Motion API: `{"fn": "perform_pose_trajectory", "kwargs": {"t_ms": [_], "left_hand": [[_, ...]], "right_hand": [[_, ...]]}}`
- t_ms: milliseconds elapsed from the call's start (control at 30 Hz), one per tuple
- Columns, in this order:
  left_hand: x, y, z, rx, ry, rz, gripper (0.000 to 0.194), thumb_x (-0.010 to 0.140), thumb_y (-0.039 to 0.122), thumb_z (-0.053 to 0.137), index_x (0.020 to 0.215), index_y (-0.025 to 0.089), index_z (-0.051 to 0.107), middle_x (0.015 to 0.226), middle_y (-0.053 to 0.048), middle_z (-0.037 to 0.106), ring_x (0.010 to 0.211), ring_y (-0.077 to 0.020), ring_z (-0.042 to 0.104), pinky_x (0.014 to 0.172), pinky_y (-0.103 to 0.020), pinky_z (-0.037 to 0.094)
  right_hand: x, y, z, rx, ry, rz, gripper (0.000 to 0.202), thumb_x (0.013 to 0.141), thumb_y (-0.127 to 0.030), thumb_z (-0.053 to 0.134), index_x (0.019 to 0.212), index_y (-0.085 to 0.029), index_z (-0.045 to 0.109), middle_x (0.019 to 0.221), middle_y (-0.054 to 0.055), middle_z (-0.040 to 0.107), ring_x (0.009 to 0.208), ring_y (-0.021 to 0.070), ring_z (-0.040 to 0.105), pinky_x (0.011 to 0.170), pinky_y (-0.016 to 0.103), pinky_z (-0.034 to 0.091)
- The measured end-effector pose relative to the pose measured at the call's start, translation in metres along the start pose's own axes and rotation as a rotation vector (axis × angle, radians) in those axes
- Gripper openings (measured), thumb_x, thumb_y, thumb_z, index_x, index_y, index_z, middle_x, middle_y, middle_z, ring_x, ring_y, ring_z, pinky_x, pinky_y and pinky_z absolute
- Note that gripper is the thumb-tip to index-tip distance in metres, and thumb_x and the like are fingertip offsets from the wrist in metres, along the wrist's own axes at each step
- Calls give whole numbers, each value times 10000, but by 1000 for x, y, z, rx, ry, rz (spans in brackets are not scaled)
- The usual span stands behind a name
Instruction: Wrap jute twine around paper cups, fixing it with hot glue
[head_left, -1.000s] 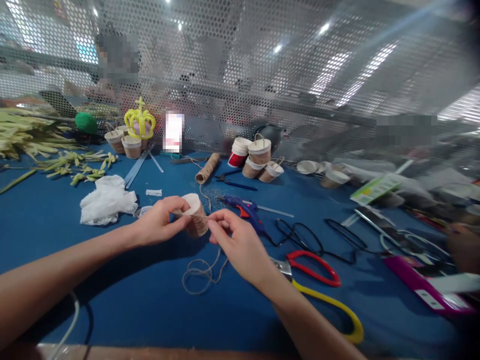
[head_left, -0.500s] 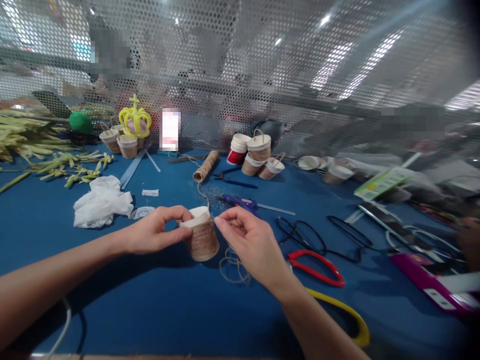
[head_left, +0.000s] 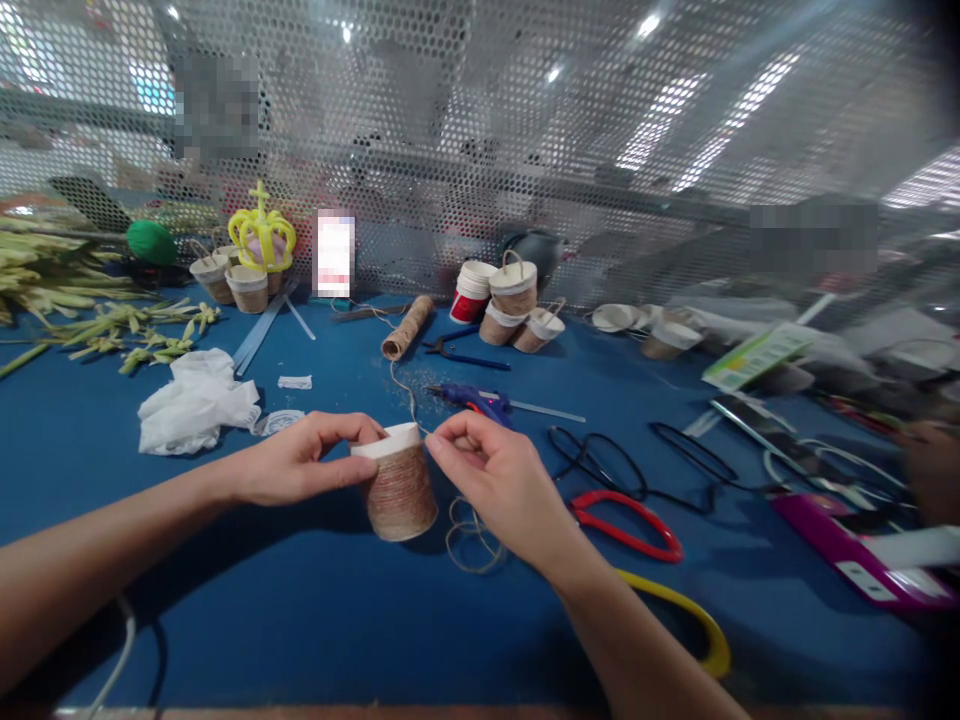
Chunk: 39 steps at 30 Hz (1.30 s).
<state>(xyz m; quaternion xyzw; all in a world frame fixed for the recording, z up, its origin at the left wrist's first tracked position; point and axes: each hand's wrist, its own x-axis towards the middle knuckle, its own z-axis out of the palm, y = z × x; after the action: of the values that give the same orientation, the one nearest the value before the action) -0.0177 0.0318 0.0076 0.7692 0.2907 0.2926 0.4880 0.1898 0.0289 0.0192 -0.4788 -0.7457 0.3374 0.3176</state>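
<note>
A paper cup wrapped in brown twine, its white rim bare, is pinched at the rim by my left hand. Just right of the rim, my right hand has its fingertips pressed together on a strand of twine. That strand runs back toward a twine roll lying on the blue table. Loose loops of thin twine lie beneath my right hand. Behind it rests a blue glue gun with a clear glue stick in its back.
Blue pliers, wrapped cups, a white cloth and a yellow crown stand or lie farther back. At right are black cable, a red handle, a yellow handle, a purple power strip and another person's hand.
The cup has tilted in my left hand, so its wrapped side shows more and its opening less. The view has shifted slightly. Both hands keep their grips.
</note>
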Motion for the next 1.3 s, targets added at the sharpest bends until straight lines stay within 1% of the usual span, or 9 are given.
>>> {"fn": "perform_pose_trajectory", "kwargs": {"t_ms": [200, 333, 567, 633, 733, 833, 933, 1067, 1300], "left_hand": [[1, 2, -1, -127, -59, 30, 165, 850, 246, 455, 775, 119, 528, 1039, -100, 557, 994, -205, 503, 887, -339, 378], [0, 2, -1, -185, -75, 19, 167, 852, 253, 460, 788, 120, 538, 1125, -114, 531, 1040, -221, 489, 906, -369, 372], [0, 4, -2, -249, -87, -5, 182, 839, 283, 484, 776, 126, 552, 1109, -108, 545, 1064, -230, 480, 923, -393, 368], [0, 5, -2, -277, -93, -18, 182, 831, 285, 497, 763, 126, 551, 1094, -106, 550, 1049, -224, 488, 904, -380, 383], [0, 7, -3, -312, -103, -36, 183, 822, 285, 513, 738, 126, 550, 1032, -97, 572, 1004, -209, 510, 870, -353, 409], [-1, 8, -4, -314, -109, -64, 214, 806, 327, 530, 720, 133, 553, 992, -91, 588, 979, -213, 522, 844, -347, 428], [-1, 8, -6, -306, -122, -69, 250, 790, 373, 543, 706, 137, 553, 1026, -96, 589, 1021, -237, 505, 868, -371, 416], [1, 5, -8, -291, -173, -49, 232, 803, 366, 526, 747, 144, 560, 1102, -101, 564, 1089, -249, 470, 931, -404, 367], [4, -6, -14, -192, -202, -1, 146, 839, 264, 481, 868, 141, 555, 1164, -113, 529, 1120, -222, 458, 969, -388, 325]], "right_hand": [[0, -2, -2, 48, -36, 29, 173, 803, -314, 484, 711, -168, 491, 541, -50, 412, 486, 76, 358, 433, 204, 299], [-1, -3, -3, 64, -49, 32, 170, 799, -302, 483, 697, -166, 495, 544, -47, 425, 488, 73, 364, 435, 203, 306], [1, -5, -5, 118, -71, 62, 157, 773, -301, 510, 694, -165, 498, 546, -56, 424, 480, 64, 370, 425, 195, 302], [1, -5, -7, 137, -99, 69, 142, 778, -303, 515, 746, -165, 500, 521, -78, 367, 458, 57, 332, 413, 192, 275], [1, -6, -11, 179, -172, 74, 173, 803, -298, 500, 915, -167, 512, 499, -98, 299, 434, 56, 289, 399, 193, 237], [1, -6, -14, 214, -275, 98, 240, 824, -318, 475, 1018, -184, 519, 490, -96, 304, 414, 59, 276, 380, 198, 203], [2, -2, -15, 267, -364, 120, 220, 821, -345, 481, 969, -191, 533, 490, -94, 311, 411, 57, 271, 371, 194, 186], [4, 3, -17, 321, -427, 121, 174, 807, -352, 500, 878, -193, 504, 487, -103, 305, 408, 51, 253, 375, 185, 187], [6, 2, -17, 204, -434, 81, 128, 822, -310, 480, 828, -182, 482, 493, -103, 314, 430, 51, 244, 400, 187, 203]]}}
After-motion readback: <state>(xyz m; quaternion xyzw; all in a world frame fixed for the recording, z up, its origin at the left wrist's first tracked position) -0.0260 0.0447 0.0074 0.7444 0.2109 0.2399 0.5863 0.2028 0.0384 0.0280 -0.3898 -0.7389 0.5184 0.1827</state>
